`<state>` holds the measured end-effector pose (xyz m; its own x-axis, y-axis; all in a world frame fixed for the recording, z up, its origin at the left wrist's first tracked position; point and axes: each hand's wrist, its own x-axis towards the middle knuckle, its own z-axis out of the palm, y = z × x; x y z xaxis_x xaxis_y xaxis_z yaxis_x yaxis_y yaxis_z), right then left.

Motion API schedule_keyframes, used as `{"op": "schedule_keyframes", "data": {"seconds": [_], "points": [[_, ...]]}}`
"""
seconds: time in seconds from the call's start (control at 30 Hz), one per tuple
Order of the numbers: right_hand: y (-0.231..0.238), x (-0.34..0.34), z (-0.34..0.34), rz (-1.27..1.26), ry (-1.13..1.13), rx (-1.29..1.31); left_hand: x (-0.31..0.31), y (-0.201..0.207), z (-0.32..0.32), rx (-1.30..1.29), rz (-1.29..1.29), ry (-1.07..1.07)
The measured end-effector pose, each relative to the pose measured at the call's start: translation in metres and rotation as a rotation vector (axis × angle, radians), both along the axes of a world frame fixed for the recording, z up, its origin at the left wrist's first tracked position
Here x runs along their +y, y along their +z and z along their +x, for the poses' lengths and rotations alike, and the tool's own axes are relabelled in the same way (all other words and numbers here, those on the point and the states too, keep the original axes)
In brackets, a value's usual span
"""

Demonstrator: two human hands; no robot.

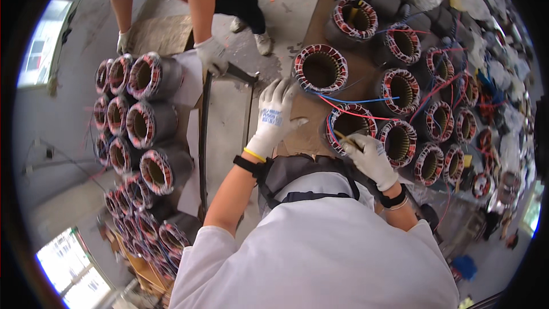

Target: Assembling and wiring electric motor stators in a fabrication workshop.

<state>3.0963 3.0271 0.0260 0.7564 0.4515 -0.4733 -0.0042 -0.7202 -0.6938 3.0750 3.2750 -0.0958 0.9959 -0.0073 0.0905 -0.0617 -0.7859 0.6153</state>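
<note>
My left hand (276,115), in a white glove, has its fingers stretched out and thumb apart. Its fingertips are at the left side of a motor stator (296,70) with red and white lacing round its rim; whether they touch is unclear. My right hand (370,161), also gloved, is closed on a thin yellowish-brown stick (341,136). The stick points over the rim of a nearer stator (366,113), whose lower edge the hand partly covers. A blue lead wire (366,100) and a red lead wire (343,109) trail between these stators.
Many more stators (402,91) crowd the brown table (311,131) to the right. Others are stacked on their sides (153,123) at the left. Beyond them a co-worker's gloved hand (211,55) rests at a dark metal frame (240,73); the other holds a brown board (160,34).
</note>
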Motion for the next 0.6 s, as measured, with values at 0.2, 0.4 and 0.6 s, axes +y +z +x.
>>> {"op": "schedule_keyframes", "data": {"seconds": [0.2, 0.4, 0.6], "points": [[-0.013, 0.032, -0.044, -0.173, -0.087, -0.022, 0.020, -0.009, 0.087, -0.139, 0.196, -0.485], [-0.026, 0.056, -0.079, -0.238, -0.153, -0.064, 0.007, -0.023, 0.106, -0.136, 0.337, -0.772], [-0.026, 0.067, -0.094, -0.241, -0.211, 0.045, 0.000, -0.038, 0.105, -0.190, 0.274, -0.699]]}}
